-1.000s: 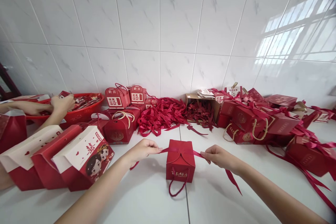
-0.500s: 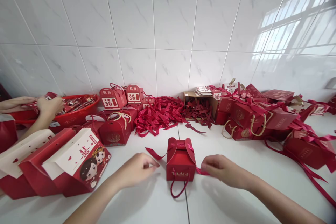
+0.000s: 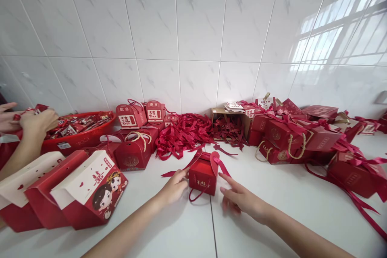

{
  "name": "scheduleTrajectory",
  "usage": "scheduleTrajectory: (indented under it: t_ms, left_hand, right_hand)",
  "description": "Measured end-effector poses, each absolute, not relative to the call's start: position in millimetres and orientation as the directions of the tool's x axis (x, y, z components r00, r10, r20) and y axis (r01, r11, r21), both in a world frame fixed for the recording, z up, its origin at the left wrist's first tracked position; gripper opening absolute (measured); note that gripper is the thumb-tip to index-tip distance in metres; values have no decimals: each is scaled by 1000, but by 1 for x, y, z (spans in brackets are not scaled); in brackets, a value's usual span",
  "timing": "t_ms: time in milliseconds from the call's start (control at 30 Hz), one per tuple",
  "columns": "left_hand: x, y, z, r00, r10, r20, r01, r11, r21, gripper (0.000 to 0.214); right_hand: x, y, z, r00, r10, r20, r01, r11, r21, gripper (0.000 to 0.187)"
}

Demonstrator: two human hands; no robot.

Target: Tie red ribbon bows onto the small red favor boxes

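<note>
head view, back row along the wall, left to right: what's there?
Co-worker's hand → red basin → house-shaped red boxes → pile of red ribbons → open cardboard box → heap of red gift boxes.

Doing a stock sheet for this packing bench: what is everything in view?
small box: one, red, centre, flaps up
ribbon: one, red, threaded through small box
ribbon heap: one, red, behind it
carton: one, brown, right of heap
handled boxes: many, red, piled right
labelled boxes: several, red-white, left of heap
large boxes: three, red-white, lying front left
basin: one, red, far left
co-worker's hands: two, over basin
left hand: one, against small box's left side
right hand: one, fingers extended, by its right side
</note>
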State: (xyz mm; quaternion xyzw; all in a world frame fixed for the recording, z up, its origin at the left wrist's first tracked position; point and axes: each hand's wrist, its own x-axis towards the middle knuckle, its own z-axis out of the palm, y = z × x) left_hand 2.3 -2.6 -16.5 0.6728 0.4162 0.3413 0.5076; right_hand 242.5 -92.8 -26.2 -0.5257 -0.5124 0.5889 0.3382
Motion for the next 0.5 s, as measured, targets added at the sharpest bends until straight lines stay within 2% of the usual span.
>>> scheduleTrajectory:
  t_ms: [100,167,233,333,433,500]
  left_hand:
    - [14,-8,-8,405,914,-24,31,13,999,32]
    - [19,-10,-4,375,925,-63,-77,99,992,31]
    - [22,-9,-3,351,930,-108,-166,176,970,33]
    - [23,1,-4,328,927,-185,-400,313,861,33]
    - [18,16,-2,259,940,-221,-577,334,745,21]
    - [12,25,4,188,959,-213,-613,284,737,12]
  right_hand:
    - [234,-81,-28,-10,993,-117,117,-115,-986,69]
    - [229,-70,-30,76,995,-59,43,-63,-997,61]
    - [226,-59,-34,104,994,-34,-138,-20,-990,53]
    - [225,-45,-41,154,987,-41,-461,35,-887,37]
    - [233,-36,-42,216,975,-55,-583,84,-808,23]
    - [242,-34,-38,245,968,-50,-582,105,-806,21]
